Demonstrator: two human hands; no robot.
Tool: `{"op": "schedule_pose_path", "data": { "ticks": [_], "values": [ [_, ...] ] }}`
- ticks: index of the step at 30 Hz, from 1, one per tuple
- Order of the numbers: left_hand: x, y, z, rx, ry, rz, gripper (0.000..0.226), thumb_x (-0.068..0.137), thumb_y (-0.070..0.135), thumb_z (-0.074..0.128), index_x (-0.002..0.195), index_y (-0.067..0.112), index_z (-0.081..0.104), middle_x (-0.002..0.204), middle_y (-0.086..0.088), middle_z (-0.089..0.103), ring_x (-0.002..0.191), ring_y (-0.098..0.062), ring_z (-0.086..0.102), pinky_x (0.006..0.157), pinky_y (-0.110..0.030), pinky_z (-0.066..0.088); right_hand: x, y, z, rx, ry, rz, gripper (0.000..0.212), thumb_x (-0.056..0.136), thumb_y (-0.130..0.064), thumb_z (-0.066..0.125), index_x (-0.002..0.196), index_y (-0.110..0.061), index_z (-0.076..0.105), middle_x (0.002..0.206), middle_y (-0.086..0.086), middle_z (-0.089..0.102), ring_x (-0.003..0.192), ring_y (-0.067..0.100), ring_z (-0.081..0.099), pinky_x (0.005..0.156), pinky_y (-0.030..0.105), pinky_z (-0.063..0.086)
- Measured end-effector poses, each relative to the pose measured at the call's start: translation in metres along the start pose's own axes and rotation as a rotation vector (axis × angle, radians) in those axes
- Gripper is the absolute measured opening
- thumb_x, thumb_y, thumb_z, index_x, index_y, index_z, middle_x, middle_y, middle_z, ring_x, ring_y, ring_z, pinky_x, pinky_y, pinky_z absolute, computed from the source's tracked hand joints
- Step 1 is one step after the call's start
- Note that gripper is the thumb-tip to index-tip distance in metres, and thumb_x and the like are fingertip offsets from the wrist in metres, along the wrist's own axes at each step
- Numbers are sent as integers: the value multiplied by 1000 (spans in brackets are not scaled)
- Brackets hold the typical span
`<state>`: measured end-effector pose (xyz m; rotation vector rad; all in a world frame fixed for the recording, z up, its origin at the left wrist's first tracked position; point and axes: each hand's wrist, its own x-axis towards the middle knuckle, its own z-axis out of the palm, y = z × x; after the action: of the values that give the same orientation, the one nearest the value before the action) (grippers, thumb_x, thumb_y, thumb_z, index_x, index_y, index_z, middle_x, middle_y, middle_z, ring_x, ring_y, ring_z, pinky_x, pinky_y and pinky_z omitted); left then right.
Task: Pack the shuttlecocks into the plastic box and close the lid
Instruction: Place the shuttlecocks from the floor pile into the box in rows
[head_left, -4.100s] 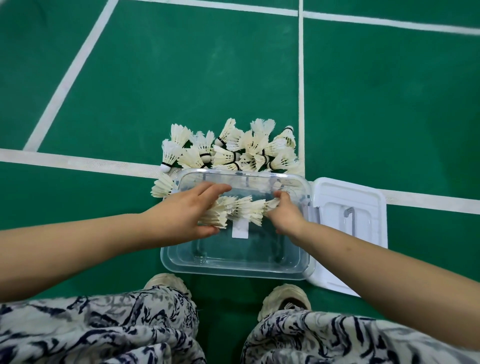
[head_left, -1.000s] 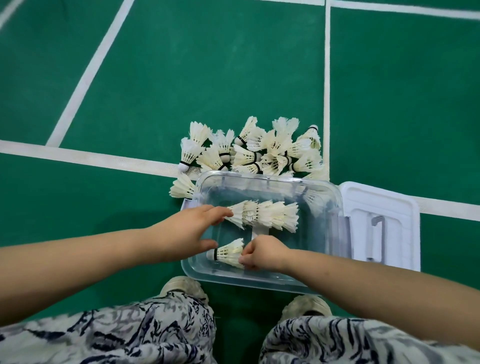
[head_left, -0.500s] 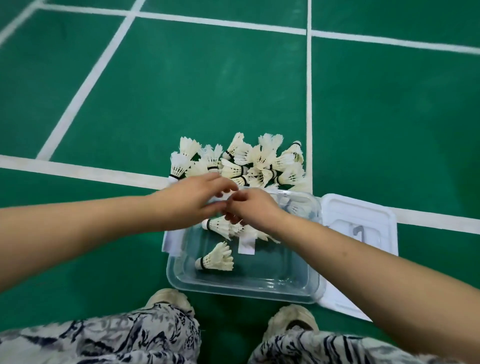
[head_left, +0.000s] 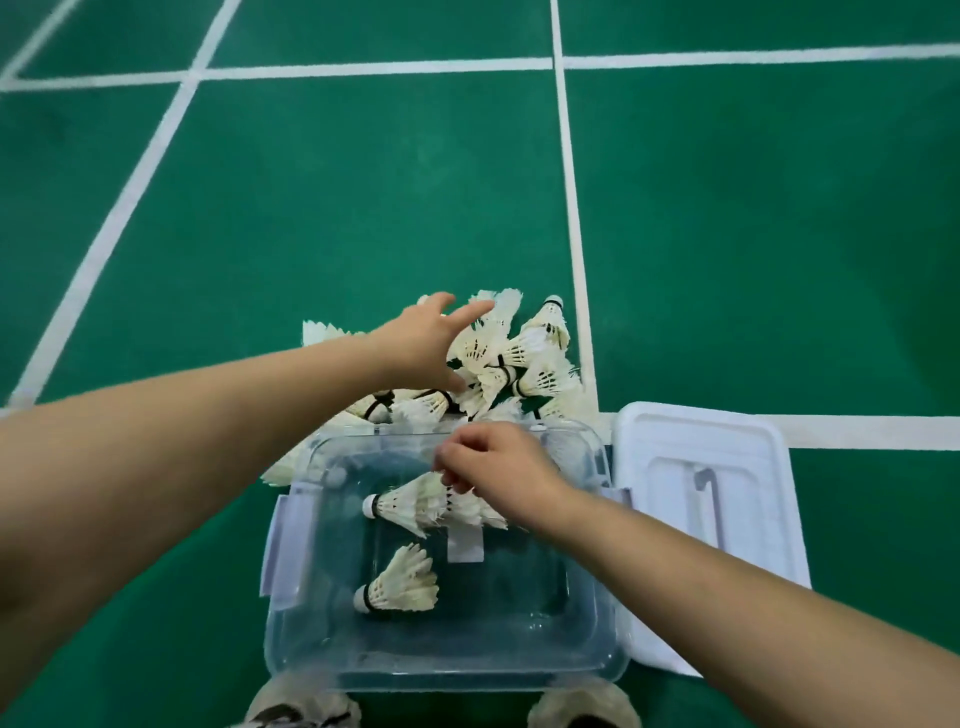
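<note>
1. green court floor (head_left: 311, 208) with white lines; a clear box (head_left: 291, 649) sits on it by the person's shoes (head_left: 306, 701), with its white lid (head_left: 706, 499) off, lying just to its right.
2. half a second ago both hands met over the box's far rim. now the left hand (head_left: 421, 343) has reached past it to the pile (head_left: 524, 358) behind the box, fingers spread, grasping nothing.
3. the right hand (head_left: 498, 462) stays in the box, fingers curled on the feathers of a nested stack (head_left: 410, 501), seemingly pinching it.
4. one shuttlecock (head_left: 397, 584) lies on its side nearer the front.
5. packing looks early: most of the pile is outside and the lid waits.
6. each has white feathers, a pale cork tip and a black band.
</note>
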<state>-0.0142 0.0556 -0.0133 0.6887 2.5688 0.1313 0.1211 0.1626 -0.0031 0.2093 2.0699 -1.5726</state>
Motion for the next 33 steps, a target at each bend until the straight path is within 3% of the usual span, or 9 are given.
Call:
{"op": "schedule_pose_path", "data": {
  "ticks": [5, 8, 13, 17, 19, 24, 33],
  "values": [
    [26, -11, 22, -52, -26, -47, 89, 75, 33, 71, 143, 40, 14, 149, -13, 19, 121, -31, 45, 99, -39, 41, 4, 3, -4, 53, -16, -6, 25, 89, -21, 55, 65, -22, 64, 66, -5, 63, 66, 12, 57, 68, 32, 48],
    [31, -16, 30, -39, -10, -31, 72, 82, 33, 64, 142, 39, 23, 147, -9, 25, 116, -26, 49, 91, -32, 40, 1, 2, -7, 68, -31, -2, 23, 89, -21, 55, 69, -22, 65, 68, -5, 63, 67, 11, 57, 68, 29, 48],
    [35, -17, 44, -61, 44, -51, 45, 86, 20, 59, 129, 29, 48, 147, -12, 28, 115, -29, 51, 95, -34, 41, 1, 3, -5, 57, -32, -2, 23, 89, -21, 55, 69, -22, 64, 66, -6, 62, 65, 9, 57, 70, 29, 49],
    [39, -11, 49, -21, 114, -40, 29, 89, 11, 49, 115, 13, 62, 124, -16, 48, 103, -32, 55, 83, -29, 41, 2, 5, -3, 69, -26, 12, 27, 90, -21, 54, 64, -24, 62, 64, -8, 61, 63, 9, 57, 67, 27, 47],
    [40, -10, 49, -7, 143, -31, 29, 87, 6, 47, 108, 9, 65, 116, -13, 53, 100, -31, 55, 77, -26, 39, 2, 7, -3, 70, -18, 22, 28, 90, -22, 54, 62, -25, 61, 63, -8, 61, 64, 10, 57, 68, 28, 47],
    [34, -13, 42, 21, 162, -13, 27, 87, 5, 46, 105, 6, 67, 114, -12, 55, 100, -30, 54, 82, -32, 43, 0, 6, -3, 69, -8, 29, 28, 89, -21, 53, 63, -25, 61, 65, -7, 62, 68, 12, 58, 70, 30, 48],
    [-11, -17, -17, 137, 204, 127, 26, 89, 8, 48, 107, 6, 66, 114, -14, 58, 101, -32, 55, 82, -31, 42, -10, -8, -2, 100, 41, -7, 26, 90, -18, 52, 67, -22, 63, 67, -3, 62, 62, 8, 54, 61, 22, 44]
  ]
}}
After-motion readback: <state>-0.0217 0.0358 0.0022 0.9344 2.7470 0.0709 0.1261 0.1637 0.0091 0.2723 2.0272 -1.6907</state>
